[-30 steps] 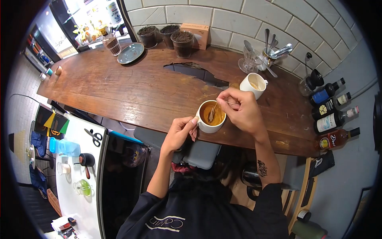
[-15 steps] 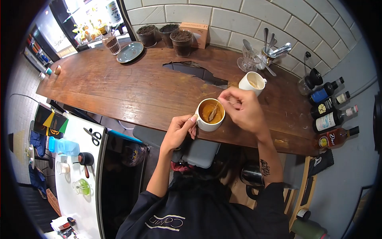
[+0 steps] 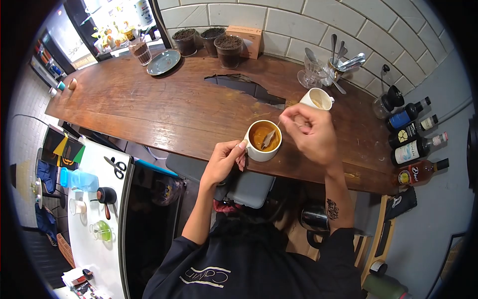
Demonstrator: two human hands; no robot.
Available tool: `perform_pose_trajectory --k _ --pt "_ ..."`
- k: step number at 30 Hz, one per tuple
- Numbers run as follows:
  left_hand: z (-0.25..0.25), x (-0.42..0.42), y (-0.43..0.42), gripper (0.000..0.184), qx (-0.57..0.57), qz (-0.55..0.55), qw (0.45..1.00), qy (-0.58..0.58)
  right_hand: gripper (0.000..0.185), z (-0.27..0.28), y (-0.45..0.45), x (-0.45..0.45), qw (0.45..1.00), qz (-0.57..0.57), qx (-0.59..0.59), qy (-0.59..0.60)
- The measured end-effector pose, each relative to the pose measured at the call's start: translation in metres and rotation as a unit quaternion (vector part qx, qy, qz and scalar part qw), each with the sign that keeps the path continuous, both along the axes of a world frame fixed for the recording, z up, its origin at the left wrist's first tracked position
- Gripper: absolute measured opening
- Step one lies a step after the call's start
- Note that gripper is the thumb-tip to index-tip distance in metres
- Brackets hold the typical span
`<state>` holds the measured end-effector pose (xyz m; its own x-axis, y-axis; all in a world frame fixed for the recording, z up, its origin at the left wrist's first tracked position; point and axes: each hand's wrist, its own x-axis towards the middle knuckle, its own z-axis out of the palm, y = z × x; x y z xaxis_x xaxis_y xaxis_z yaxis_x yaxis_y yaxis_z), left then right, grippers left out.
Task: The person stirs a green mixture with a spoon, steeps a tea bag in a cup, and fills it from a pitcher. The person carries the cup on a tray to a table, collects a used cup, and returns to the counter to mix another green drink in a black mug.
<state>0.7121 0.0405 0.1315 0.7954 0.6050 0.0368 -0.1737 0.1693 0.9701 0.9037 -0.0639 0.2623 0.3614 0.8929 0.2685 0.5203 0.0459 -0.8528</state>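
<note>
A white mug (image 3: 262, 155) of amber liquid stands near the front edge of the wooden counter (image 3: 149, 114). My left hand (image 3: 225, 158) is closed on its handle at the left side. A tea bag (image 3: 268, 139) hangs inside the mug, at the right part of the liquid. Its thin string runs up to my right hand (image 3: 311, 130), which pinches it above and to the right of the rim. Just behind that hand stands a second white mug (image 3: 317, 98), partly covered by the fingers.
Several bottles (image 3: 411, 154) and a jar (image 3: 387, 106) line the right end. Spoons (image 3: 341, 55) and glassware (image 3: 312, 72) stand at the back. Cups of soil (image 3: 229, 51) and a plate (image 3: 164, 63) sit further left. The counter has a broken hole (image 3: 244, 88).
My right hand has moved right, away from the mug, drawing the string with it. The tea bag has shifted slightly right and up. My left hand stays at the handle.
</note>
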Motion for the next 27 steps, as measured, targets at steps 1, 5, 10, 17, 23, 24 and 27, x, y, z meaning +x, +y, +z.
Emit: perform_pose_trajectory --k 1,5,10,17,23,24,27 --pt "0.000 0.001 0.000 0.041 -0.002 -0.002 1.000 -0.003 0.013 -0.007 0.002 0.001 0.999 0.025 -0.017 -0.033" --pt "0.003 0.001 -0.001 0.041 0.010 0.003 1.000 0.014 0.011 -0.002 -0.004 0.004 0.998 0.028 -0.011 -0.062" --pt "0.002 0.000 -0.002 0.040 -0.004 0.000 1.000 0.006 0.010 0.011 -0.009 0.018 0.999 -0.003 0.010 -0.050" --pt "0.003 0.000 -0.002 0.039 -0.002 0.006 1.000 0.006 0.007 0.019 -0.011 0.026 0.996 -0.030 0.032 -0.072" --pt "0.002 0.000 -0.002 0.040 0.025 0.006 1.000 0.007 0.008 0.017 -0.012 0.020 0.998 0.007 0.038 -0.041" --pt "0.003 0.001 -0.002 0.041 0.025 0.007 1.000 0.007 0.008 0.017 -0.012 0.021 0.998 0.004 0.036 -0.055" --pt "0.002 0.000 -0.002 0.041 0.025 0.006 1.000 0.004 0.008 0.014 -0.011 0.023 0.996 0.003 0.033 -0.079"
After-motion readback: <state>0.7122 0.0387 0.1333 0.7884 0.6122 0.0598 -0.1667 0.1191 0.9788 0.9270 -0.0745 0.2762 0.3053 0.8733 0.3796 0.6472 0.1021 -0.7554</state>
